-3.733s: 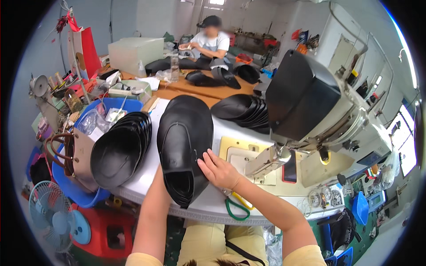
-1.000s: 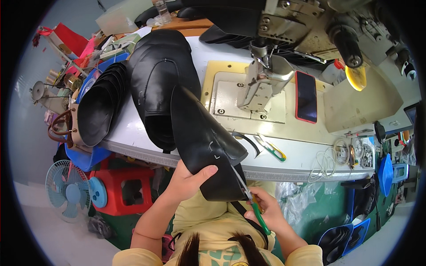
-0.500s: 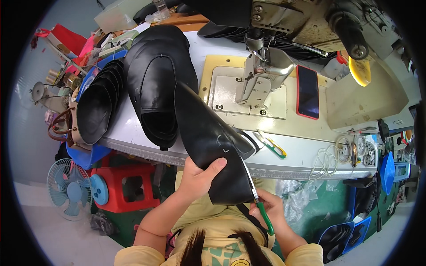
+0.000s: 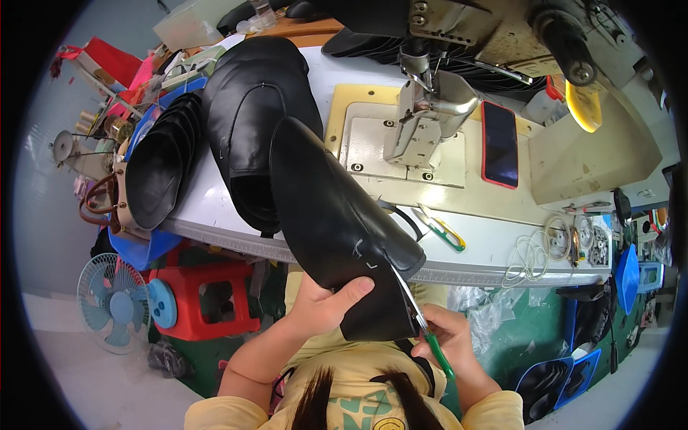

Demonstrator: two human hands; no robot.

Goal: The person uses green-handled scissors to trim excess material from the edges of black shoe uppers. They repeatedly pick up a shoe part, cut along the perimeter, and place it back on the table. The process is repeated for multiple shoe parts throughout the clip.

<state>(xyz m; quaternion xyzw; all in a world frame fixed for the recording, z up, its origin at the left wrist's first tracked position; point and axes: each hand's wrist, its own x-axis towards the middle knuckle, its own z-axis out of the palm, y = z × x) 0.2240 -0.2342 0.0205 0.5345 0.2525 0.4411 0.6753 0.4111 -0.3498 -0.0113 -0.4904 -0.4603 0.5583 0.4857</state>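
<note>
My left hand (image 4: 326,304) pinches a curved black leather shoe piece (image 4: 326,208), its thumb on top and fingers underneath. Pale marks and a seam show on the leather. A pair of scissors with green handles (image 4: 439,352) is in my right hand (image 4: 453,335), low and to the right. The scissors' bright blades lie along the right edge of the leather, at a gap in it; how far the blades are parted cannot be made out. On the table behind my left hand, a stack of black leather shoe uppers (image 4: 261,125) partly disappears behind the held piece.
Beyond the hands stands a sewing machine (image 4: 430,107), with a red-edged phone (image 4: 499,143) on its bed. Green-and-yellow thread snips (image 4: 442,231) and a coil of white cord (image 4: 529,258) lie near the table's front edge. A red stool (image 4: 193,304) and a fan (image 4: 118,304) stand left.
The leather piece has shifted, its right tip moving right and toward me, its far tip slightly left and away. My right hand and the scissors have moved a little to the right.
</note>
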